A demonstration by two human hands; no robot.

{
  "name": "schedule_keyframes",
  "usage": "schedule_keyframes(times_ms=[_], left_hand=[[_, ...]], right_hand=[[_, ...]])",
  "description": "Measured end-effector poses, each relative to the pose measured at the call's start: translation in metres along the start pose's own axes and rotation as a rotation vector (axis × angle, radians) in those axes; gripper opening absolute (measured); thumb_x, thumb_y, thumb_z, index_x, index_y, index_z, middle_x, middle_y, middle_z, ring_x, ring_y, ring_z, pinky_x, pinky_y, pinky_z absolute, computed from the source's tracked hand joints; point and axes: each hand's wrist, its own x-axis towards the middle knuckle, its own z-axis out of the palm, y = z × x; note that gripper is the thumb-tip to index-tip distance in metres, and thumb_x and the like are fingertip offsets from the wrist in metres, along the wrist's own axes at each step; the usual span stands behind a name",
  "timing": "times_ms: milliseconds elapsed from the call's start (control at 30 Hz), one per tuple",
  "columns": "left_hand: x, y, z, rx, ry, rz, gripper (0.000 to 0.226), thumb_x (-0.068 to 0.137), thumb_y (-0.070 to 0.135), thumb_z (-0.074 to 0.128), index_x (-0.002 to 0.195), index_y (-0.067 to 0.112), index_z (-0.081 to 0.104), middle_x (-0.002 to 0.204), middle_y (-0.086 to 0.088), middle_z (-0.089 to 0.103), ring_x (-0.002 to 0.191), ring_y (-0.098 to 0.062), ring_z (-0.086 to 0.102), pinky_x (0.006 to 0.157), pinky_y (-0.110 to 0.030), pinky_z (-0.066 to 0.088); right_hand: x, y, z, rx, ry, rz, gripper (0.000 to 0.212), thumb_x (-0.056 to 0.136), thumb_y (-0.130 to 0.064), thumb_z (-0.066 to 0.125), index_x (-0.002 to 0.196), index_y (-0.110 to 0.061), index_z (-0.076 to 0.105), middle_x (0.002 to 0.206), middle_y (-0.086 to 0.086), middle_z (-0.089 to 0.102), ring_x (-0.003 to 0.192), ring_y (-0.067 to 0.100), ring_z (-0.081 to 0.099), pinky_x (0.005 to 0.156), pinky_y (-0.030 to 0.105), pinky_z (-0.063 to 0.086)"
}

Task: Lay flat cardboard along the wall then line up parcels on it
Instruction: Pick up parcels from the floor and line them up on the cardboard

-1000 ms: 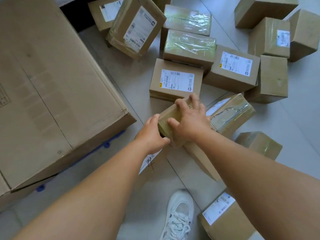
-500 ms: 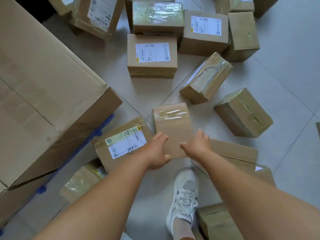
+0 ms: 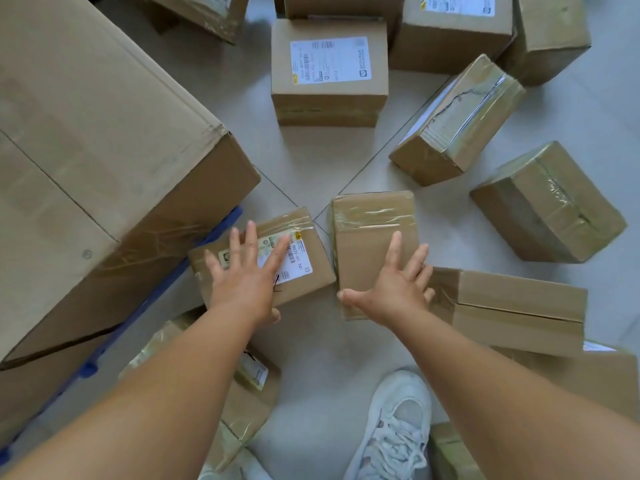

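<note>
A small plain taped parcel (image 3: 372, 233) lies flat on the tiled floor in the middle. My right hand (image 3: 394, 289) is over its near end with fingers spread and straight. Just left of it lies a labelled parcel (image 3: 301, 271), and my left hand (image 3: 246, 275) is spread open over its white label. Neither hand grips anything. No flat cardboard sheet is visible under these parcels.
A very large carton (image 3: 86, 161) on a blue frame (image 3: 166, 285) fills the left. More parcels lie around: a labelled box (image 3: 329, 71) ahead, two taped boxes (image 3: 457, 119) (image 3: 547, 202) at right, a long box (image 3: 519, 310) near right. My white shoe (image 3: 398, 427) stands below.
Both hands carried the small plain parcel toward me, set it on the floor and let go. Their fingers have spread open, and the left hand has shifted onto the labelled parcel.
</note>
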Motion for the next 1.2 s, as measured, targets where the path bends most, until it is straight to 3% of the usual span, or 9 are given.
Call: schedule_keyframes(times_ms=[100, 200, 367, 500, 600, 700, 867, 1000, 1200], left_hand=[[0.007, 0.005, 0.006, -0.038, 0.086, -0.059, 0.125, 0.071, 0.069, 0.064, 0.135, 0.041, -0.039, 0.147, -0.019, -0.039, 0.14, -0.037, -0.028, 0.11, -0.057, 0.015], [0.013, 0.02, -0.003, -0.169, 0.122, -0.204, 0.119, 0.068, 0.082, 0.052, 0.142, 0.04, -0.03, 0.153, -0.025, -0.02, 0.143, -0.04, -0.01, 0.11, -0.05, 0.018], [0.026, 0.049, -0.024, -0.466, 0.08, -0.332, 0.106, 0.074, 0.07, 0.058, 0.147, 0.043, -0.014, 0.141, -0.018, 0.026, 0.127, -0.032, 0.026, 0.1, -0.045, 0.025], [0.025, 0.044, -0.022, -0.669, 0.071, -0.338, 0.116, 0.073, 0.048, 0.074, 0.147, 0.043, -0.015, 0.141, -0.012, 0.025, 0.131, -0.032, 0.03, 0.104, -0.052, 0.025], [0.026, 0.037, -0.022, -0.765, 0.082, -0.349, 0.128, 0.07, 0.036, 0.082, 0.148, 0.028, -0.02, 0.149, -0.008, 0.02, 0.135, -0.032, 0.031, 0.105, -0.057, 0.026], [0.026, 0.031, -0.02, -0.806, 0.059, -0.362, 0.128, 0.07, 0.031, 0.083, 0.15, 0.018, -0.016, 0.152, -0.006, 0.017, 0.135, -0.031, 0.032, 0.108, -0.054, 0.032], [0.024, 0.027, -0.017, -0.944, 0.048, -0.362, 0.12, 0.075, 0.019, 0.08, 0.151, 0.021, -0.013, 0.153, -0.007, 0.021, 0.135, -0.029, 0.034, 0.106, -0.045, 0.034], [0.023, 0.025, -0.009, -1.148, 0.057, -0.423, 0.11, 0.071, 0.017, 0.082, 0.15, 0.027, 0.007, 0.145, -0.005, 0.039, 0.126, -0.03, 0.046, 0.102, -0.046, 0.041], [0.001, 0.019, -0.017, -1.259, 0.066, -0.485, 0.085, 0.071, 0.005, 0.078, 0.138, 0.026, 0.029, 0.121, -0.003, 0.057, 0.108, -0.027, 0.058, 0.093, -0.047, 0.05]], right_hand=[[0.009, 0.003, 0.002, 0.001, 0.017, 0.022, 0.14, 0.063, -0.068, 0.073, 0.139, -0.032, -0.039, 0.151, 0.015, -0.036, 0.145, 0.039, -0.012, 0.114, 0.054, 0.012], [0.011, 0.004, 0.001, 0.026, 0.021, 0.042, 0.141, 0.062, -0.069, 0.073, 0.138, -0.032, -0.04, 0.152, 0.014, -0.036, 0.145, 0.038, -0.01, 0.113, 0.053, 0.015], [0.012, 0.003, -0.004, 0.063, 0.019, 0.077, 0.14, 0.062, -0.062, 0.077, 0.14, -0.034, -0.037, 0.155, 0.01, -0.029, 0.146, 0.035, -0.004, 0.113, 0.052, 0.017], [0.018, 0.006, -0.013, 0.192, 0.04, 0.085, 0.137, 0.067, -0.049, 0.081, 0.144, -0.032, -0.03, 0.158, 0.006, -0.015, 0.145, 0.033, 0.007, 0.115, 0.049, 0.019], [0.026, 0.006, -0.02, 0.275, 0.053, 0.065, 0.135, 0.069, -0.041, 0.083, 0.147, -0.026, -0.026, 0.159, 0.003, -0.008, 0.145, 0.032, 0.012, 0.116, 0.046, 0.018], [0.037, 0.0, -0.032, 0.33, 0.087, 0.053, 0.131, 0.071, -0.037, 0.082, 0.15, -0.021, -0.021, 0.161, 0.003, -0.004, 0.145, 0.031, 0.017, 0.116, 0.044, 0.021], [0.046, -0.002, -0.039, 0.479, 0.105, 0.078, 0.12, 0.076, -0.034, 0.079, 0.152, -0.021, -0.013, 0.16, 0.006, 0.011, 0.14, 0.032, 0.029, 0.113, 0.047, 0.029], [0.042, 0.004, -0.029, 0.604, 0.029, 0.192, 0.113, 0.068, -0.043, 0.081, 0.15, -0.025, 0.005, 0.15, 0.005, 0.025, 0.134, 0.033, 0.033, 0.109, 0.048, 0.033], [0.024, 0.009, -0.045, 0.614, -0.016, 0.152, 0.109, 0.069, -0.046, 0.079, 0.15, -0.033, 0.007, 0.146, 0.001, 0.024, 0.132, 0.032, 0.032, 0.107, 0.048, 0.034]])
